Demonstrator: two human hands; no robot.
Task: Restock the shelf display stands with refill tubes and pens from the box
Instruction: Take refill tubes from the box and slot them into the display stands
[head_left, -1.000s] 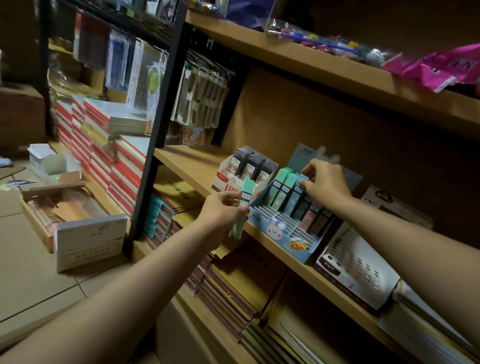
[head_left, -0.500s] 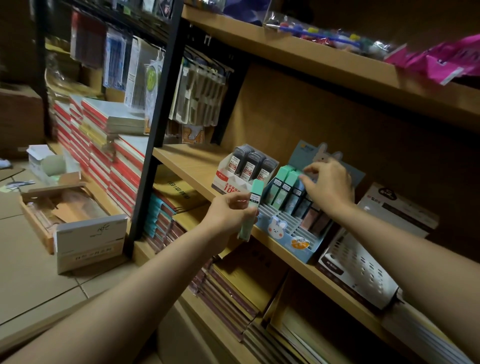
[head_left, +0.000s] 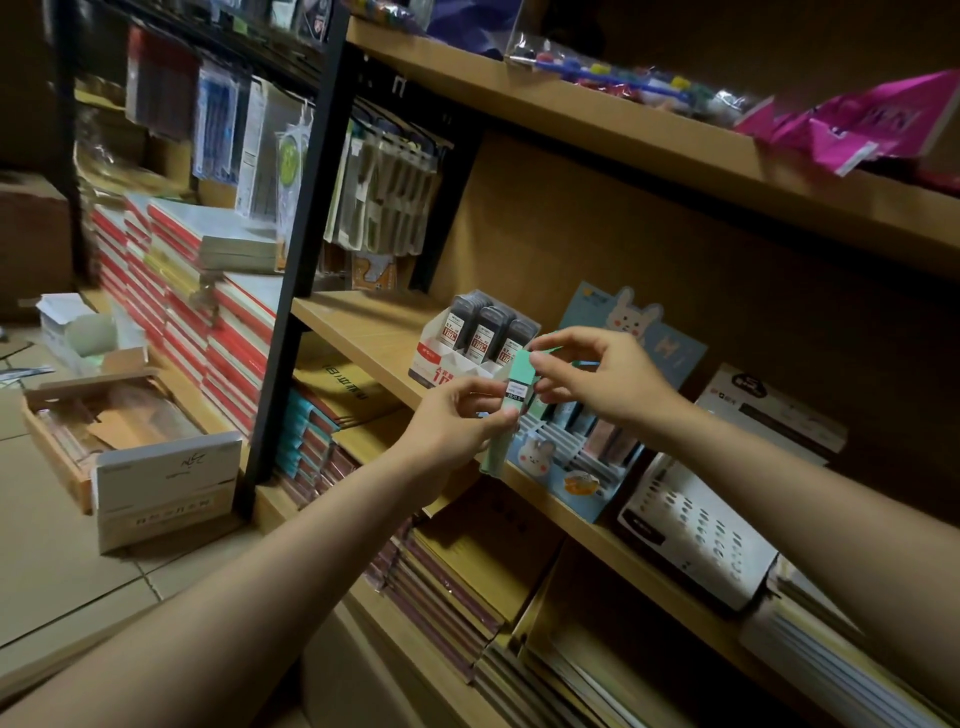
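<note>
Green refill tube label: "2B/0.5". Red-white display stand and its dark tubes: "100".

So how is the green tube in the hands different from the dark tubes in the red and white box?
The green tube is pale mint; the dark tubes are black or dark grey. The green tube is held in the air by the left hand and right hand; the dark tubes stand packed in their box on the shelf. The green tube's label is small and white, the dark tubes' labels carry red print. Both are slim labelled tubes.
</note>
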